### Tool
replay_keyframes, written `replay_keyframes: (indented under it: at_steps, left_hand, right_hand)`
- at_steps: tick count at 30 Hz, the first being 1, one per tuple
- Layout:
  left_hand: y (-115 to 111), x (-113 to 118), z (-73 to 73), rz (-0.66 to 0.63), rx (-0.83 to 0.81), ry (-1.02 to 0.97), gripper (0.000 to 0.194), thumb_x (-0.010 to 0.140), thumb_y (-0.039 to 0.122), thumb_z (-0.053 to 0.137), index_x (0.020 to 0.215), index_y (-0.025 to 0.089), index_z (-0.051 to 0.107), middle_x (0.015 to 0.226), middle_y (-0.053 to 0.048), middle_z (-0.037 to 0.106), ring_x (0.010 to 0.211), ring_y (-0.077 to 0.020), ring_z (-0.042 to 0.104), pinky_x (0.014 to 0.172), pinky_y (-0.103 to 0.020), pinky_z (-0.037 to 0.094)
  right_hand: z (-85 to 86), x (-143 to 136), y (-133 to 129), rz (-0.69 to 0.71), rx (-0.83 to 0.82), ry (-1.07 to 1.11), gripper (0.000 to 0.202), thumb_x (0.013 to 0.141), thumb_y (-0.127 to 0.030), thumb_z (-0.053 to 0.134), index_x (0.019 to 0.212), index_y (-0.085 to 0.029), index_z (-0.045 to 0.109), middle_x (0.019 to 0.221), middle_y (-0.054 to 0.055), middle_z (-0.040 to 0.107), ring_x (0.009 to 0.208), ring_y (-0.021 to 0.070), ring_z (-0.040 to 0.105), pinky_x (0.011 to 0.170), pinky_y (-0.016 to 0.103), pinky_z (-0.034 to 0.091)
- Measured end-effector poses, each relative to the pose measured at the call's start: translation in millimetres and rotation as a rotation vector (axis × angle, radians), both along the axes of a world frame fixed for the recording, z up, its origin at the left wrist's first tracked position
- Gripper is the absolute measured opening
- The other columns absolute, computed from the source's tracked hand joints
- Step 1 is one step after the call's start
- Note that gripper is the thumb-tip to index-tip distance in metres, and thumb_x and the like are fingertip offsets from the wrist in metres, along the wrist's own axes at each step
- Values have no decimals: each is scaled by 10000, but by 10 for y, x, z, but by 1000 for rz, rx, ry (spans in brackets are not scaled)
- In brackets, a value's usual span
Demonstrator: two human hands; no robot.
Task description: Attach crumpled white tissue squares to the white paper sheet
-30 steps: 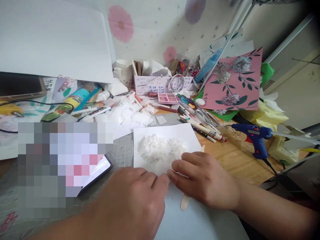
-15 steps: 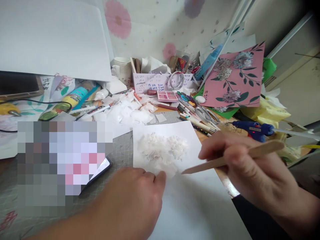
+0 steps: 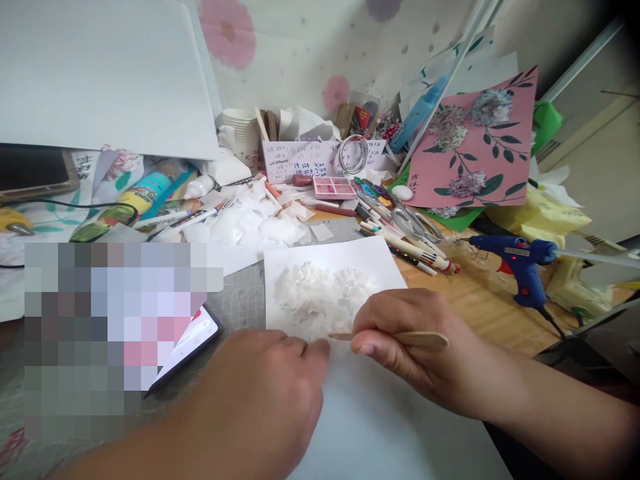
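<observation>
Right hand (image 3: 400,340) pinches a wooden stick (image 3: 395,338), its tip beside the white paper tuft (image 3: 323,300); left hand's (image 3: 265,393) curled fingertips (image 3: 320,348) press the sheet (image 3: 380,263) just below that tuft.

The right hand (image 3: 400,340) pinches a wooden stick (image 3: 400,338), its tip touching the white paper flower (image 3: 323,300) on a white sheet (image 3: 350,260). The left hand (image 3: 265,393) presses the sheet's near edge. A blue glue gun (image 3: 520,260) lies near the bench's right edge.
</observation>
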State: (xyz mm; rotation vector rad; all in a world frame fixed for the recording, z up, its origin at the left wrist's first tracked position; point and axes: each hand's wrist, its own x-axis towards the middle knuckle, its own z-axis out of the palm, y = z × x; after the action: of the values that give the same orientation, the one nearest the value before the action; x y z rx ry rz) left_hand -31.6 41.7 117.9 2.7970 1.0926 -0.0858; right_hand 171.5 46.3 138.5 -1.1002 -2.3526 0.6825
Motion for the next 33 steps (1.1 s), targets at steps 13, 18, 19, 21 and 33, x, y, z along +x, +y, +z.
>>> replay_keyframes:
  at_steps: [13, 18, 19, 21, 33]
  left_hand:
    - [89, -45, -3, 229, -112, -136, 295, 800, 162, 388, 903, 208, 660, 591, -4, 603, 588, -162, 604, 578, -258, 440]
    - [91, -46, 7, 228, -163, -135, 280, 801, 169, 384, 840, 199, 660, 610, -8, 613, 565, -148, 586, 543, -243, 406]
    - [93, -45, 11, 226, -169, -130, 277, 802, 170, 382, 826, 200, 656, 616, -6, 615, 563, -145, 582, 540, -241, 399]
    - [95, -41, 11, 221, -175, -112, 271, 805, 176, 377, 795, 201, 647, 628, -6, 618, 573, -148, 582, 543, -245, 393]
    - [44, 20, 185, 199, -179, -50, 232, 789, 124, 369, 784, 200, 588, 695, -13, 600, 638, -197, 591, 579, -325, 430]
  right_hand:
    - [-96, 10, 26, 35, 100, -67, 420, 987, -350, 312, 673, -144, 500, 599, -19, 422, 524, 99, 377, 499, 228, 272]
    - [-143, 18, 35, 28, 135, -42, 439, 986, -362, 307, 653, -146, 494, 582, -21, 418, 509, 97, 368, 486, 232, 270]
    - [-158, 25, 41, 19, 127, -28, 437, 984, -368, 314, 658, -145, 502, 582, -17, 432, 512, 98, 382, 489, 229, 282]
    - [-182, 51, 45, 6, 76, 29, 415, 973, -380, 353, 680, -145, 529, 593, -9, 484, 528, 98, 430, 500, 216, 320]
    - [-22, 309, -20, -216, -139, 331, 94, 858, -296, 604, 854, -203, 601, 698, -1, 619, 622, 128, 580, 542, 205, 445]
